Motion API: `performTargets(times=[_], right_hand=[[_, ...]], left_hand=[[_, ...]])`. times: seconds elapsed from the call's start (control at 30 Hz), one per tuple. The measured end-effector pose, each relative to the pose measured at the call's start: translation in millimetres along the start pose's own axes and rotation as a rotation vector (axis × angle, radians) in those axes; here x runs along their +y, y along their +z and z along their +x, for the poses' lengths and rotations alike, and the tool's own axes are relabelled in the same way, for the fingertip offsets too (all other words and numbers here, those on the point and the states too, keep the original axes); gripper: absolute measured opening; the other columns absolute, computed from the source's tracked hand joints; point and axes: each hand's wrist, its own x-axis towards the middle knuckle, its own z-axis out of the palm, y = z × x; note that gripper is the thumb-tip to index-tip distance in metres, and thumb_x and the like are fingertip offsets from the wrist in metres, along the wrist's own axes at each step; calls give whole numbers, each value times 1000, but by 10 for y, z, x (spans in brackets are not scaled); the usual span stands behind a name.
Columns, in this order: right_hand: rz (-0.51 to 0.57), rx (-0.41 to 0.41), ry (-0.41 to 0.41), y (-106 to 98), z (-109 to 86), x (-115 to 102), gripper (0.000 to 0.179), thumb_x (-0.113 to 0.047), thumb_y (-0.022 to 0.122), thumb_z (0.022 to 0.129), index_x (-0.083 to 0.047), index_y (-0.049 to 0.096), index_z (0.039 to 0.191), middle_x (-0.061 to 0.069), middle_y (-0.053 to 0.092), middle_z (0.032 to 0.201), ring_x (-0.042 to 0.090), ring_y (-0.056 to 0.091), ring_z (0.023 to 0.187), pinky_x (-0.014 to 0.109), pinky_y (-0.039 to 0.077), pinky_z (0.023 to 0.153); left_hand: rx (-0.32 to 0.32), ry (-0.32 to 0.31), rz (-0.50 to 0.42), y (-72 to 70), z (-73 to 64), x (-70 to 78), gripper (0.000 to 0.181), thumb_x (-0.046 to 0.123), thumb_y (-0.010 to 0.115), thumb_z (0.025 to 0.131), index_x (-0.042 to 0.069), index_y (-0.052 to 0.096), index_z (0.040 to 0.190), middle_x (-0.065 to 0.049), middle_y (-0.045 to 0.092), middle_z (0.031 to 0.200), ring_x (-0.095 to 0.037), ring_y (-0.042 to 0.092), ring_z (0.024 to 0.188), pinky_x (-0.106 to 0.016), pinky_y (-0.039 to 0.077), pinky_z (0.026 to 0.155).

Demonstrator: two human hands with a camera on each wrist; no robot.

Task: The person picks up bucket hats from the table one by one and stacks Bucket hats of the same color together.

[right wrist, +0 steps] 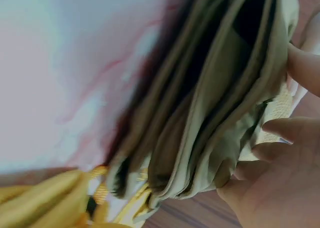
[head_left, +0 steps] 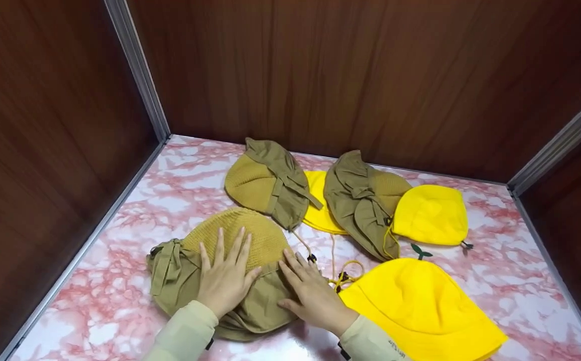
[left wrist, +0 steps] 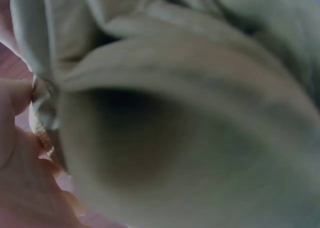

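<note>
In the head view an olive sun hat (head_left: 242,240) with a mustard mesh crown and a bow at its left lies on the table at front left. My left hand (head_left: 227,276) rests on it with fingers spread over the crown and brim. On the hat's right side my right hand (head_left: 313,291) lies with extended fingers touching the fabric. Folds of the olive brim (left wrist: 190,153) fill most of the left wrist view, beside the left hand (left wrist: 25,183). The right wrist view has stacked brim layers (right wrist: 215,103) next to the right hand (right wrist: 280,178).
A yellow bucket hat (head_left: 420,306) with a green sprout lies at right. Behind are two more olive hats (head_left: 255,183) (head_left: 355,195), a folded yellow hat (head_left: 430,215), and a partly covered yellow one (head_left: 318,220). Dark wood panels (head_left: 320,75) enclose the pink marbled table (head_left: 115,260).
</note>
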Motion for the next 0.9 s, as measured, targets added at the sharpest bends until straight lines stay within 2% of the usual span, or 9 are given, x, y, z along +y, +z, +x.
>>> performTargets(times=[0.3,0.43,0.73,0.9], right_hand=[[68,-77,-14,47,5,131,79,-39,63,95,-4,27,155,13,13,166,41,20,150,59,19,121],[91,-122,-22,55,18,164,79,-40,61,96,-4,25,156,14,11,166,39,19,150,59,20,121],[10,-194,-13,107,42,184,82,-46,58,96,-3,23,156,15,10,166,36,18,151,58,21,121],[-13,-214,-4,134,49,184,84,-48,59,95,-5,22,157,12,10,167,35,18,152,61,18,121]], left_hand=[[-63,-19,-32,130,30,-22,75,54,46,100,15,22,158,-1,13,167,-44,3,152,-76,-4,113],[-112,-36,-44,156,38,-25,74,54,46,100,16,20,159,0,10,168,-44,1,152,-77,-7,111],[-218,-48,-97,212,63,-52,72,52,44,101,17,19,159,1,7,168,-45,-3,152,-78,-16,107],[-214,-51,-100,264,53,-66,71,52,45,101,19,21,159,2,9,168,-43,-5,152,-78,-17,107]])
